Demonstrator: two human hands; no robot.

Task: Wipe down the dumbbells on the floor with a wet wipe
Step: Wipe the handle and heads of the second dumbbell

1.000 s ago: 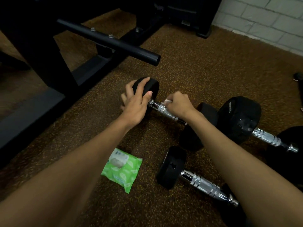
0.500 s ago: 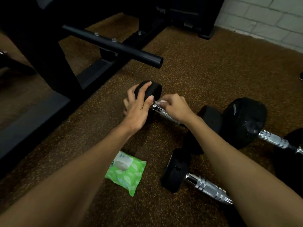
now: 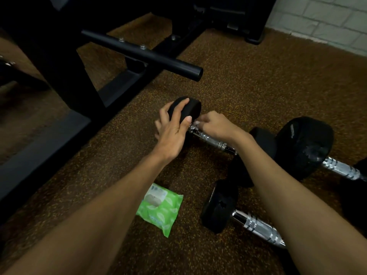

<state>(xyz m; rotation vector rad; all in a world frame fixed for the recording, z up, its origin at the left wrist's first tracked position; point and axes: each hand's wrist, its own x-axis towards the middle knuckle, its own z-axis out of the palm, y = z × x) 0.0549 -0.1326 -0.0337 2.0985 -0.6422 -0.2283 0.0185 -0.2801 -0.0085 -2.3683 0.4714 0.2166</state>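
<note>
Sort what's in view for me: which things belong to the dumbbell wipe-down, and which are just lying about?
In the job: left hand steadying small dumbbell; right hand pinching wet wipe at its handle; large dumbbell; near dumbbell; green wipe pack.
Lying about: black bar; machine frame; brick wall.
</note>
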